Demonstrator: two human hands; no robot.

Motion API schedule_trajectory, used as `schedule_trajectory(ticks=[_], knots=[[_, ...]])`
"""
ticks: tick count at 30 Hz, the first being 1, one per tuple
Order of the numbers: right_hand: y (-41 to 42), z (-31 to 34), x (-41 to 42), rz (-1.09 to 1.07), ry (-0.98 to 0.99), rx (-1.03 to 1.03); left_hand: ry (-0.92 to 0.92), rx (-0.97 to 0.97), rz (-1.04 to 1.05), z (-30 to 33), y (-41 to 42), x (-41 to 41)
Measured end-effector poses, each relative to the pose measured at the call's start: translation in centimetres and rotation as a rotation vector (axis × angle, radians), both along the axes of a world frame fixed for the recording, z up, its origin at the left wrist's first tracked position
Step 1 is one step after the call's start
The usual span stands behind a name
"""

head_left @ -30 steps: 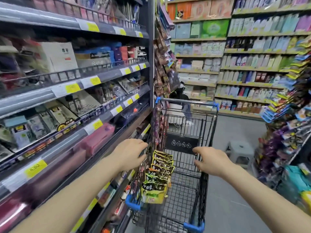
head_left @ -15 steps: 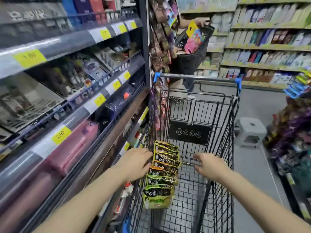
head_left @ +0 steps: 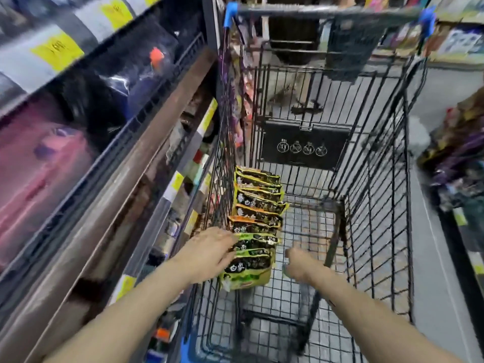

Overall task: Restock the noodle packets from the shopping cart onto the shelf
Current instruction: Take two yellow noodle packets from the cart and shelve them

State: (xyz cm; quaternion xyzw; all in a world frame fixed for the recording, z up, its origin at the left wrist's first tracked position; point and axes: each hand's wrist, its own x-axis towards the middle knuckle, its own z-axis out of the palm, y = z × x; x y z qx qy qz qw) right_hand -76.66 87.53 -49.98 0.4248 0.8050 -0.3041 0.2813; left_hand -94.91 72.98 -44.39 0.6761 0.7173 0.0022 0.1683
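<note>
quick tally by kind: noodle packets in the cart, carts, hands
noodle packets: 8 (blurred, so approximate)
shopping cart: 1
hands: 2, left hand and right hand
total: 11

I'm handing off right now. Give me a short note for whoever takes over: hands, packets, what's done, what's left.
Left hand: reaching into the cart, fingers on the nearest packets; grip unclear.
Right hand: inside the cart beside the row, holding nothing that I can see.
Packets: one upright row along the cart's left wall, next to the shelf.
Done: none visibly shelved.
Left: move the whole row to the shelf.
</note>
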Motion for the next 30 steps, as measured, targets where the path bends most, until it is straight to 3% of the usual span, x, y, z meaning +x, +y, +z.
schedule_trajectory(ticks=[7, 11, 16, 18, 24, 27, 30], knots=[[-2.8, -4.2, -2.1, -0.131, 0.081, -0.104, -0.003, 0.14, 0.031, -3.5, -1.4, -0.2], [-3.3, -6.6, -2.3, -0.339, 0.273, -0.176, -0.018, 0.225, 0.072, -4.2, -1.4, 0.1], [-5.2, -11.1, -2.2, -0.699, 0.566, -0.263, 0.016, 0.193, 0.083, -4.4, -1.3, 0.4], [-5.9, -11.3, -2.3, -0.722, 0.611, -0.235, 0.031, 0.168, 0.095, -4.4, -1.4, 0.5], [-5.7, -14.0, -0.9, -0.715, 0.478, -0.196, 0.033, 0.214, 0.104, -4.5, -1.4, 0.7], [-5.2, -12.2, -0.5, -0.702, 0.534, -0.16, 0.088, 0.236, 0.071, -4.8, -1.3, 0.6], [-4.3, -8.9, 0.1, -0.734, 0.581, -0.119, 0.225, 0.136, 0.046, -4.5, -0.8, 0.8]])
